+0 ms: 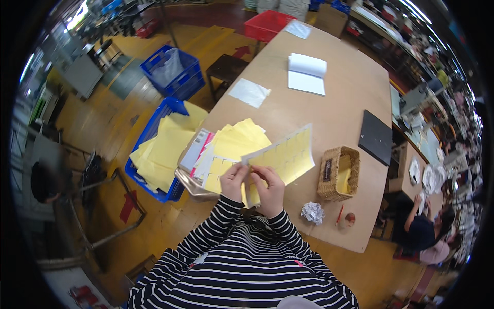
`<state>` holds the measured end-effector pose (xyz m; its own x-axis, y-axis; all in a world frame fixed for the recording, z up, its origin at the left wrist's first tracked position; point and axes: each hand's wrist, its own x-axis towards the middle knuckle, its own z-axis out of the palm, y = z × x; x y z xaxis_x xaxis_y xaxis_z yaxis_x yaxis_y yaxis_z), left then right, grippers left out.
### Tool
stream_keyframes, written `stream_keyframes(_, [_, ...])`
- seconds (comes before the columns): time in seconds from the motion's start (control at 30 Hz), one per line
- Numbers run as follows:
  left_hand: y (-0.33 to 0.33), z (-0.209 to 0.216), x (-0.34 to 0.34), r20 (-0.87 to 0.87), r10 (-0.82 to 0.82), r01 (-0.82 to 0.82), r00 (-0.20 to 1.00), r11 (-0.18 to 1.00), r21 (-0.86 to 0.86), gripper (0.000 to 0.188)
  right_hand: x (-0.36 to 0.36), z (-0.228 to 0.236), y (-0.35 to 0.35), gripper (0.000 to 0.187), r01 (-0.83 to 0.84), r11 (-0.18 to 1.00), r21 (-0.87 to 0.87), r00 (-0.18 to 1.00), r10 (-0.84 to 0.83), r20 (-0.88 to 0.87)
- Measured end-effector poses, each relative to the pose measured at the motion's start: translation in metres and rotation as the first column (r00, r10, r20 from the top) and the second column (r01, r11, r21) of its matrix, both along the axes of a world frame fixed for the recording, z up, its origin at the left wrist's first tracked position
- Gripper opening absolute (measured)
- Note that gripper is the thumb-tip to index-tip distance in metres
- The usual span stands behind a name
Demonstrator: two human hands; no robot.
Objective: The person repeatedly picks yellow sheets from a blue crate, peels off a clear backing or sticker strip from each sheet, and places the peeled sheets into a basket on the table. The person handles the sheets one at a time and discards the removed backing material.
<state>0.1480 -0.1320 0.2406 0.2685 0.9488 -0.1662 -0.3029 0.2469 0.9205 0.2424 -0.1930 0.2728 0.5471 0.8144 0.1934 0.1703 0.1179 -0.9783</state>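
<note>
A yellow sheet with a white border and rows of small cut marks (pixel 290 157) is raised in front of me, tilted up toward the right. My left hand (pixel 233 181) pinches it near its lower left corner. Close beside it, my right hand (pixel 268 189) has its thumb and fingers drawn together at the same edge. Whether a small piece lies between the right fingertips is too small to tell. Just beyond my left hand, a fanned pile of yellow and white sheets (pixel 241 138) rests at the table's edge, partly over a metal tray (pixel 194 189).
On the tan table (pixel 329 131) are a wicker basket (pixel 329 177), crumpled paper (pixel 312 212), a red pencil (pixel 340 214), a black board (pixel 374 137) and an open pad (pixel 306 77). Left stands a blue crate (pixel 135 174) of yellow sheets. Another person (pixel 419 224) sits at right.
</note>
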Motion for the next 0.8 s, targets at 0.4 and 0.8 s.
stream_keyframes(0.4, [-0.027, 0.000, -0.013, -0.077, -0.018, 0.028, 0.997, 0.991, 0.133, 0.022, -0.015, -0.004, -0.003, 0.009, 0.019, 0.997, -0.073, 0.932, -0.044, -0.360])
stream_keyframes(0.8, [-0.034, 0.016, -0.009, 0.140, -0.010, 0.001, 0.990, 0.998, 0.068, 0.023, -0.022, 0.007, -0.006, 0.009, 0.035, 0.998, -0.043, 0.916, -0.049, -0.398])
